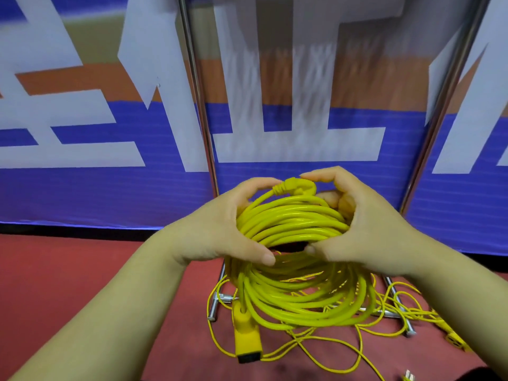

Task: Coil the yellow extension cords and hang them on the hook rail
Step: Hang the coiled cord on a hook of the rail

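Observation:
A coiled yellow extension cord [294, 221] is held up in front of me, its many loops hanging down. My left hand [217, 229] grips the coil's left side, fingers curled round the strands. My right hand [365, 226] grips the right side, thumb and fingers wrapped round the bundle. The cord's yellow plug [294, 186] lies across the top between my fingertips. Its yellow socket end [246, 336] dangles below the coil. More loose yellow cord [343, 350] lies tangled on the red floor underneath. No hook rail is in view.
A blue, white and orange banner [110, 160] on chrome stand poles [198, 105] fills the background. Chrome stand feet [214, 309] rest on the red carpet [68, 270] among the loose cord. Another yellow socket [453, 339] lies at the right.

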A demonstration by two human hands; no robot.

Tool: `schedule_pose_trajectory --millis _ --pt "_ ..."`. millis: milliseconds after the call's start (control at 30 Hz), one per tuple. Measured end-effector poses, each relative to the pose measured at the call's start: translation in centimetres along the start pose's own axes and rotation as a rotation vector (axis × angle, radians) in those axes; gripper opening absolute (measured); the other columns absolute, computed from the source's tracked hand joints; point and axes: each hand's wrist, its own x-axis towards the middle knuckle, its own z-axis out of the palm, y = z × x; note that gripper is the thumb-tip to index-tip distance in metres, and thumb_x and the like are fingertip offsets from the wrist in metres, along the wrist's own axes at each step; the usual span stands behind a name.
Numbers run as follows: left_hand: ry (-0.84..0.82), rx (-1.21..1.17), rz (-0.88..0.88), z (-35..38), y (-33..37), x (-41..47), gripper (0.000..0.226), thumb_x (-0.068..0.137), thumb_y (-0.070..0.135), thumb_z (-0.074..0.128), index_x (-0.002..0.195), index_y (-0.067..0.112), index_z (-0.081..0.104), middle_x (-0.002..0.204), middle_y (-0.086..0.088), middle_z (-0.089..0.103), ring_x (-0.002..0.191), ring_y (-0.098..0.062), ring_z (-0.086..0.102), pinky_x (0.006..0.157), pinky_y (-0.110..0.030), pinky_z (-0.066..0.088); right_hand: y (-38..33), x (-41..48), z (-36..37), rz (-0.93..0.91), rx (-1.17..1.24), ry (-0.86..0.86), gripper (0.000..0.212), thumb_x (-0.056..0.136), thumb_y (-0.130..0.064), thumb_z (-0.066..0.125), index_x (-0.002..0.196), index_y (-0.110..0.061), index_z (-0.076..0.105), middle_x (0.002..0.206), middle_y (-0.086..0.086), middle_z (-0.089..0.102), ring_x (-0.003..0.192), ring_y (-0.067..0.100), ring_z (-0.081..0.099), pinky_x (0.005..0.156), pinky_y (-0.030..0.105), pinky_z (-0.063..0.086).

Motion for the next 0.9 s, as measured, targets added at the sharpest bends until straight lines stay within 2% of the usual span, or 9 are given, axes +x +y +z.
schedule_pose_trajectory --millis 67,200,333,467,567,700,800,833,900 --pt "0.102 -0.052 0.036 0.2 -0.2 -0.5 0.116 0.068 -0.004 0.088 0.154 0.040 0.023 0.126 -0.006 0.069 0.108 -0.030 0.070 0.093 -0.052 0.056 0.1 -0.1 -0.3 -0.017 0.034 0.059 0.085 0.057 -0.003 0.086 0.127 -0.033 0.049 0.107 0.012 0.072 0.089 0.041 0.071 0.078 0.058 0.056" --pt "0.317 0.148 0.078 1.0 -0.8 -0.5 0.122 0.071 -0.004 0.083 0.158 0.043 0.011 0.096 -0.001 0.068 0.078 -0.029 0.067 0.079 -0.047 0.057 0.4 0.3 -1.0 0.000 0.109 0.185 0.083 0.055 0.002 0.083 0.126 -0.025 0.050 0.101 0.013 0.074 0.084 0.033 0.073 0.072 0.042 0.057" --pt "0.438 0.142 0.075 1.6 -1.8 0.0 0.112 0.071 -0.005 0.075 0.156 0.042 0.019 0.079 0.003 0.062 0.067 -0.012 0.058 0.072 -0.034 0.052 1.1 0.6 -0.6 0.028 0.110 0.214 0.083 0.057 0.005 0.085 0.127 -0.022 0.048 0.094 0.010 0.075 0.078 0.024 0.071 0.071 0.037 0.056" --pt "0.518 -0.015 0.081 1.6 -1.6 0.5 0.100 0.069 -0.002 0.070 0.147 0.049 0.035 0.082 -0.018 0.065 0.065 -0.023 0.056 0.064 -0.039 0.048 1.6 0.9 -0.9 0.084 0.116 0.202 0.079 0.058 -0.005 0.084 0.125 -0.023 0.047 0.094 0.008 0.074 0.076 0.020 0.069 0.070 0.036 0.055" --pt "0.514 -0.088 0.100 1.2 -0.9 0.4 0.086 0.070 -0.003 0.071 0.133 0.052 0.049 0.087 -0.027 0.062 0.064 -0.028 0.054 0.062 -0.043 0.048 1.5 0.6 -1.5 0.144 0.009 0.167 0.079 0.056 -0.020 0.092 0.120 -0.030 0.048 0.105 0.005 0.069 0.081 0.021 0.070 0.074 0.043 0.059" --pt "0.427 -0.027 0.083 1.2 -0.5 -0.1 0.054 0.072 0.003 0.074 0.115 0.034 0.065 0.093 -0.012 0.067 0.067 -0.034 0.062 0.067 -0.055 0.054 1.5 0.1 -2.4 0.208 -0.313 0.055 0.084 0.051 -0.054 0.091 0.118 -0.050 0.041 0.132 -0.011 0.048 0.112 0.000 0.059 0.091 0.032 0.054" --pt "0.362 -0.012 0.065 1.5 -0.3 -0.1 0.047 0.074 0.002 0.072 0.110 0.031 0.067 0.096 -0.007 0.071 0.069 -0.026 0.062 0.068 -0.051 0.055 1.3 0.1 -2.5 0.108 -0.372 -0.014 0.110 0.053 -0.056 0.089 0.141 -0.050 0.024 0.149 -0.019 0.036 0.138 -0.011 0.032 0.111 0.026 0.039" --pt "0.350 -0.016 0.065 1.6 -0.1 0.0 0.047 0.074 0.001 0.072 0.110 0.030 0.067 0.097 -0.007 0.071 0.070 -0.024 0.062 0.068 -0.048 0.055 1.0 0.2 -2.3 0.066 -0.357 -0.036 0.116 0.055 -0.052 0.091 0.146 -0.049 0.018 0.152 -0.021 0.033 0.140 -0.010 0.030 0.110 0.024 0.038" --pt "0.337 -0.020 0.075 1.7 0.1 0.0 0.047 0.073 0.000 0.072 0.109 0.029 0.067 0.098 -0.008 0.071 0.071 -0.026 0.063 0.069 -0.046 0.056 0.5 0.4 -2.0 0.015 -0.319 -0.069 0.119 0.062 -0.039 0.093 0.150 -0.047 0.015 0.147 -0.017 0.042 0.132 -0.001 0.047 0.104 0.026 0.046"
